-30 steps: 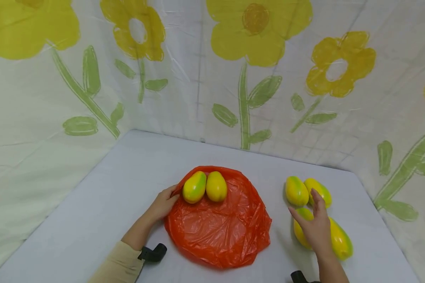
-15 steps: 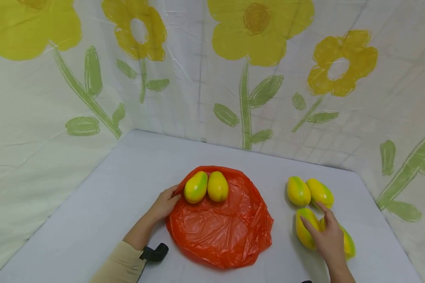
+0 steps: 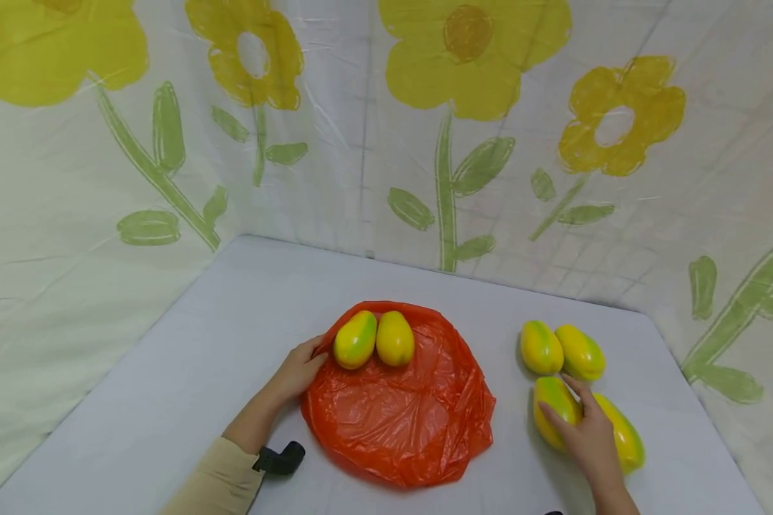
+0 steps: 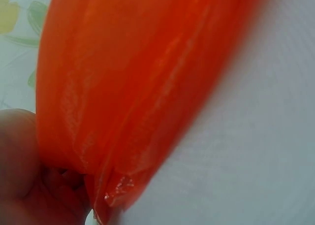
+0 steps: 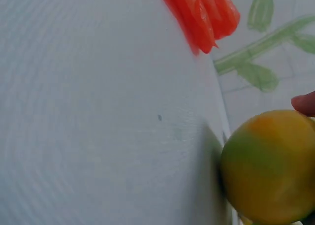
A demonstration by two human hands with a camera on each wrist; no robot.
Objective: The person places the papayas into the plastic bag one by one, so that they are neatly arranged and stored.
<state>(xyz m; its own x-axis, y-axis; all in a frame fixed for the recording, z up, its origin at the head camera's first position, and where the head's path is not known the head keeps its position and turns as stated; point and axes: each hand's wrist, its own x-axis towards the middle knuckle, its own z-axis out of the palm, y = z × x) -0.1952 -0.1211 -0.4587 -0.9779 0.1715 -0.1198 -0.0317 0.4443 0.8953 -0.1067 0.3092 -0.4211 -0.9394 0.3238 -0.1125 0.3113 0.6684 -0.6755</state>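
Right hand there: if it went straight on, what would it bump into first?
The right hand would probably meet the near left fruit of the four there; depth is unclear, so it may already touch it.

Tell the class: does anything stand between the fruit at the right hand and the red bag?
Apart from the right hand itself, nothing visible does: only white tabletop lies between the fruit and the red bag. Two other fruits lie behind it.
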